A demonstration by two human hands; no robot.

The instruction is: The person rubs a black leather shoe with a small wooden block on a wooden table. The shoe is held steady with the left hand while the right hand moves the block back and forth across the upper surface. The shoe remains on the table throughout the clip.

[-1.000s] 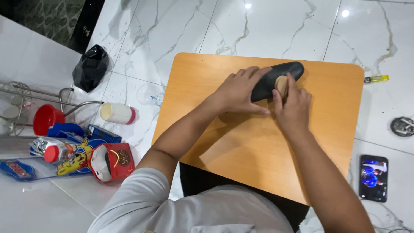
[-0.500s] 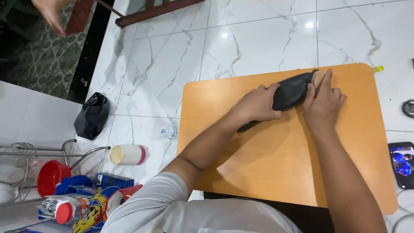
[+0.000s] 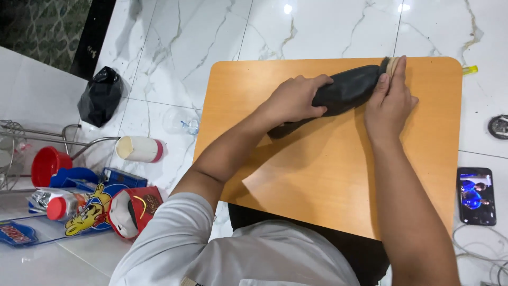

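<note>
Black bundle [image 3: 346,90] lies slantwise across the far part of your orange bench [image 3: 317,180], which stands on the white marble floor [image 3: 174,47]. Your left hand [image 3: 293,100] lies over its middle, grip closed around it, forearm reaching in from the lower left. Your right hand [image 3: 389,100] presses flat against its far end, where a tan rim [image 3: 392,64] shows; that grip holds nothing closed. A phone [image 3: 476,196] lies on the floor right of the bench. Left of it sit a black bag [image 3: 100,95], a white cup [image 3: 138,149] on its side and a red cup [image 3: 46,164].
</note>
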